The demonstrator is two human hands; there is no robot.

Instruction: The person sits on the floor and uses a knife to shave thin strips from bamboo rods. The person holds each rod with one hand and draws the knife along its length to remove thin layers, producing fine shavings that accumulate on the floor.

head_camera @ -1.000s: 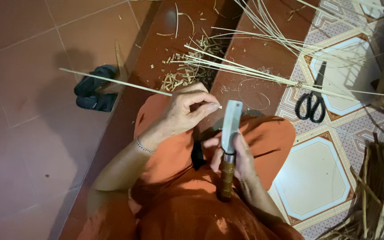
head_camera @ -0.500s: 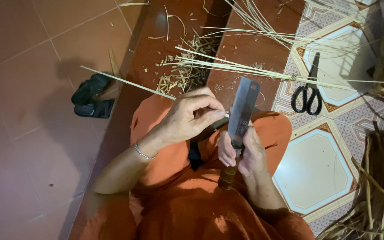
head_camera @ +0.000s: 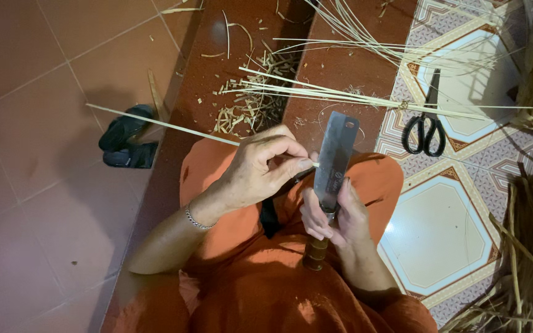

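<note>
Seen from above, a seated person in orange clothing works a thin strip against a blade. Left hand [head_camera: 260, 169]: fingers closed in a pinch on the pale strip [head_camera: 161, 124], gripping it right beside the blade; the free length runs out to the far left over the red floor tiles [head_camera: 38, 74]. Right hand [head_camera: 334, 216]: wrapped shut around the wooden handle of the cleaver-like knife [head_camera: 334, 161], which stands upright over the lap, its flat grey blade pointing to the far side.

Change since the earlier frames: a second ago the strip reached further left and the left hand sat a little apart from the blade; now the pinch meets the blade's left edge, and less strip shows beyond the hand (the camera has also shifted slightly, so part of this may be apparent only). The knife has tilted from near vertical to a slight lean to the right. Judged from this, the strip is being drawn across or along the edge, as in scraping or splitting; which of the two cannot be told.

Surroundings: shavings and short offcuts [head_camera: 248, 105] lie on the floor beyond the knees; a bundle of long strips [head_camera: 365, 98] lies across the far side; black scissors [head_camera: 425, 126] rest on the patterned tiles to the right; dark sandals [head_camera: 124, 139] sit to the left.
</note>
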